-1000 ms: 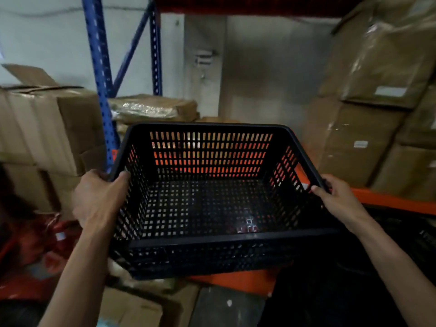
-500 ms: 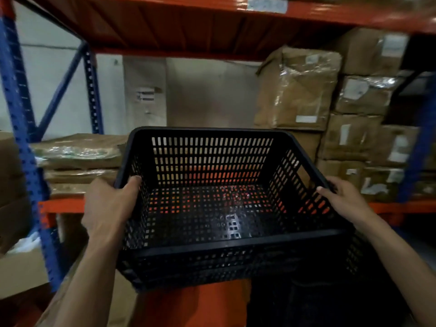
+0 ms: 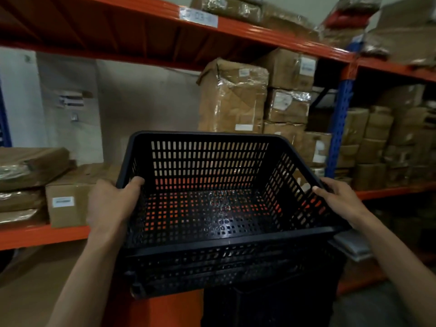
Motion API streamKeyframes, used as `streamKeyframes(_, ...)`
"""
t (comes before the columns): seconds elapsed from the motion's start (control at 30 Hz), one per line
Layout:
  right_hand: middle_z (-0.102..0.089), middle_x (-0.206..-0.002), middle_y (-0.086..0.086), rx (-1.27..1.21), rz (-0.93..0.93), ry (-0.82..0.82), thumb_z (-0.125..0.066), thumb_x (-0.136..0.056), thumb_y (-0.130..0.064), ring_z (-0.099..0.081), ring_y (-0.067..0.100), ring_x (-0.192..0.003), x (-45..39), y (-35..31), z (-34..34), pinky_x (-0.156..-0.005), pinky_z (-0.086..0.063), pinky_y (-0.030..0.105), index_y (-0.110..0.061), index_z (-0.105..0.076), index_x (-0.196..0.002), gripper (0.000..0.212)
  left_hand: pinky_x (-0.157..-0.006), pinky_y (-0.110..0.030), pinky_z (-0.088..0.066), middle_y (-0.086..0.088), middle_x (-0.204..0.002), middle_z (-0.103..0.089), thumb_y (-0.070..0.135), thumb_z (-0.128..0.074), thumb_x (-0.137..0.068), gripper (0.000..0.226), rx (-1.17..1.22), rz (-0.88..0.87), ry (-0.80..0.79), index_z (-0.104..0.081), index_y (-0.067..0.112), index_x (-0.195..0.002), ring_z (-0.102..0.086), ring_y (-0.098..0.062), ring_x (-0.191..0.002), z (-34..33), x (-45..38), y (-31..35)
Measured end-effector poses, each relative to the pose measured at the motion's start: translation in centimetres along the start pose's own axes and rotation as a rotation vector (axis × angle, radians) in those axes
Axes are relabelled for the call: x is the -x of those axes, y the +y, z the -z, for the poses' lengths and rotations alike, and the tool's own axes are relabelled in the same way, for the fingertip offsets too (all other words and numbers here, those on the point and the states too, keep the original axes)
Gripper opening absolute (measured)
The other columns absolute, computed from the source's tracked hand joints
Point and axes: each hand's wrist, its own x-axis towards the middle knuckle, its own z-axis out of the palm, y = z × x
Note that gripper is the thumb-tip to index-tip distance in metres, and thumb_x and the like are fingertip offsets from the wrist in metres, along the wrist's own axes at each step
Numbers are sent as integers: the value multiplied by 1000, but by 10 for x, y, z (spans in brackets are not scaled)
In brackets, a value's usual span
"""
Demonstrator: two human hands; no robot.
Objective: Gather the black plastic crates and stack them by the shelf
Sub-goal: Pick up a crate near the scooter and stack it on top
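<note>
A black perforated plastic crate (image 3: 212, 208) is held up in front of me, empty and tilted slightly toward me. My left hand (image 3: 111, 204) grips its left rim, thumb hooked over the edge. On the opposite rim my right hand (image 3: 339, 199) holds on, fingers wrapped over the top. Directly below the crate a dark mass (image 3: 266, 303) shows, possibly more black crates, too dim to make out. The orange and blue shelf (image 3: 42, 234) stands just behind the crate.
Taped cardboard boxes (image 3: 233, 97) fill the shelf at middle and right. A small labelled box (image 3: 66, 197) and flat wrapped packs (image 3: 28, 166) lie on the left of the shelf. A blue upright post (image 3: 338, 123) stands at right. Brown cardboard (image 3: 35, 279) lies lower left.
My view has swung up and to the right along the shelf, bringing in the upper shelf level and the right-hand boxes. Both hands keep the same hold on the crate.
</note>
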Motion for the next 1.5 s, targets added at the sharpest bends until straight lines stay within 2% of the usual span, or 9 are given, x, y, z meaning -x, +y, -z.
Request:
streamKeyframes(0.37, -69, -104, 16, 3, -15, -96, -57, -93, -23, -64, 30, -95, -125, 117, 77, -77, -44, 38, -22, -66, -99, 11, -73, -64, -56, -21, -87, -73, 49, -73, -44, 60, 173, 155, -163, -68, 3, -84, -72, -38, -77, -162, 27, 46)
streamKeyframes(0.53, -70, -92, 12, 57, -55, -176, -58, -93, -25, -65, 23, -80, -186, 159, 96, -66, -44, 32, -11, -69, -102, 20, -83, -55, -57, -21, -93, -72, 38, -70, -55, 46, 132, 235, -152, -65, 3, -85, -71, -37, -83, -224, 53, 53)
streamKeyframes(0.8, -61, -105, 5, 111, -115, -315, -56, -94, -23, -54, 20, -90, -239, 206, 87, -82, -41, 33, -10, -63, -122, 32, -43, -23, -49, -22, -88, -52, 14, -60, -84, 31, -8, 227, -185, -50, -9, -103, -57, -10, -54, -274, 78, 77)
streamKeyframes(0.9, -64, -107, 11, 126, -153, -338, -57, -93, -26, -59, 22, -82, -254, 212, 84, -77, -48, 37, -9, -63, -123, 35, -40, -25, -50, -25, -100, -60, 15, -61, -83, 44, -92, 254, -252, -48, -10, -117, -57, -28, -62, -281, 70, 74)
streamKeyframes(1.0, -66, -114, 15, 168, -175, -384, -59, -92, -27, -63, 30, -94, -270, 215, 80, -80, -48, 38, -8, -65, -118, 34, -24, -17, -37, -18, -75, -52, 0, -55, -84, 25, -251, 205, -254, -53, -14, -104, -47, -27, -52, -284, 70, 73)
streamKeyframes(1.1, -67, -104, 17, 210, -159, -390, -62, -90, -26, -62, 30, -91, -282, 221, 77, -73, -46, 36, -6, -69, -112, 30, -32, -22, -39, -19, -77, -53, -1, -53, -83, 9, -348, 133, -196, -54, -10, -79, -47, -26, -53, -294, 61, 70)
streamKeyframes(1.2, -65, -90, 12, 324, -74, -385, -63, -88, -29, -61, 27, -86, -284, 220, 73, -65, -43, 33, -3, -68, -107, 32, -69, -28, -44, -22, -95, -59, 17, -61, -84, 25, -548, 52, -226, -60, -4, -98, -60, -33, -85, -300, 57, 67)
streamKeyframes(1.33, -65, -108, 10, 504, 92, -343, -63, -86, -26, -61, 30, -101, -286, 219, 66, -84, -51, 39, -14, -61, -117, 33, -89, -38, -44, -26, -122, -60, 26, -60, -86, 45, -787, 36, -217, -55, -5, -119, -58, -39, -114, -305, 56, 63)
streamKeyframes(1.5, -65, -97, 11, 523, 125, -322, -58, -82, -10, -61, 27, -84, -295, 220, 61, -60, -47, 32, -16, -65, -112, 31, -80, -39, -48, -29, -111, -65, 12, -57, -86, 29, -849, -17, -145, -61, -6, -108, -63, -39, -96, -304, 53, 70)
